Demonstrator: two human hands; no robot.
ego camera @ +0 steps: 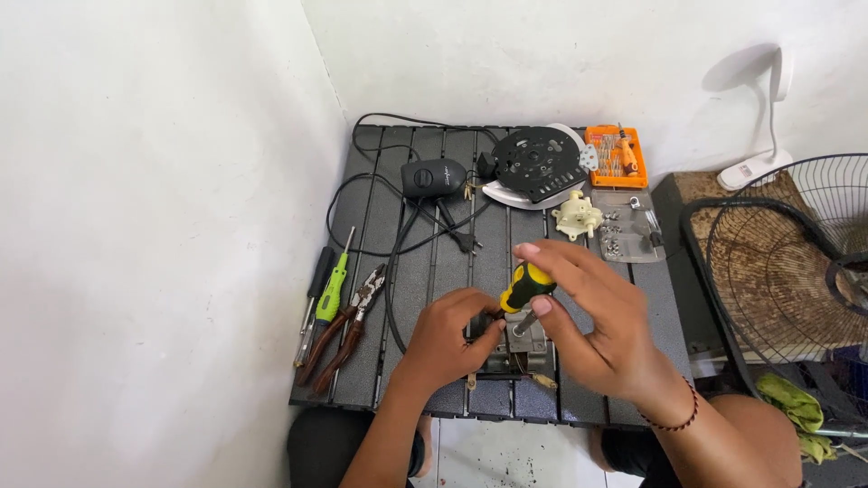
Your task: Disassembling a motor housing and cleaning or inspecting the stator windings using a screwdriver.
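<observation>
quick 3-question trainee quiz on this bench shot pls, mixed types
1. True or false: the right hand holds a yellow-and-black screwdriver with its tip down on the small motor assembly.
2. What does the left hand do? A) grips the pliers B) steadies the motor assembly C) lifts the orange bit case
3. Fill in: left of the pliers lies a ____-handled screwdriver.

Key: 1 true; 2 B; 3 green
</observation>
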